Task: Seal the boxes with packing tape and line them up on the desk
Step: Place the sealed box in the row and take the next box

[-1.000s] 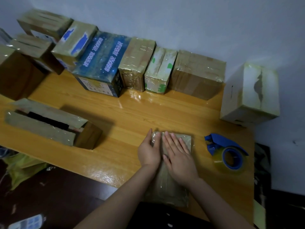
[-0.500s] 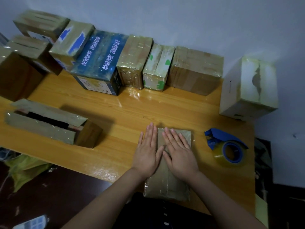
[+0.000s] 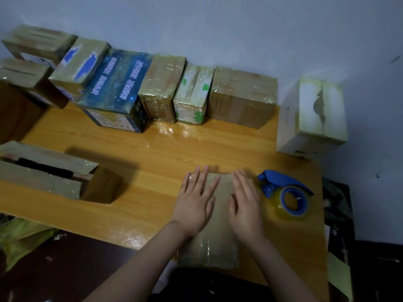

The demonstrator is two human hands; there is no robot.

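Observation:
A flat brown box (image 3: 214, 247) wrapped in shiny tape lies at the desk's near edge. My left hand (image 3: 195, 202) presses flat on its left side with fingers spread. My right hand (image 3: 245, 209) lies flat on its right side, slightly blurred. A blue tape dispenser (image 3: 287, 195) with a clear tape roll sits just right of the box. Along the wall stands a row of taped boxes, among them a dark blue starry box (image 3: 117, 90) and a large brown box (image 3: 243, 95).
A long brown box (image 3: 54, 173) with open top flaps lies at the left. A white box (image 3: 313, 118) stands at the far right corner of the wooden desk (image 3: 152, 153). More boxes (image 3: 28, 73) are stacked at the far left. A green bag (image 3: 21, 238) lies below the desk.
Both hands have slid apart across the top of the flat box, the left toward its left edge and the right toward its right edge. The view has shifted slightly.

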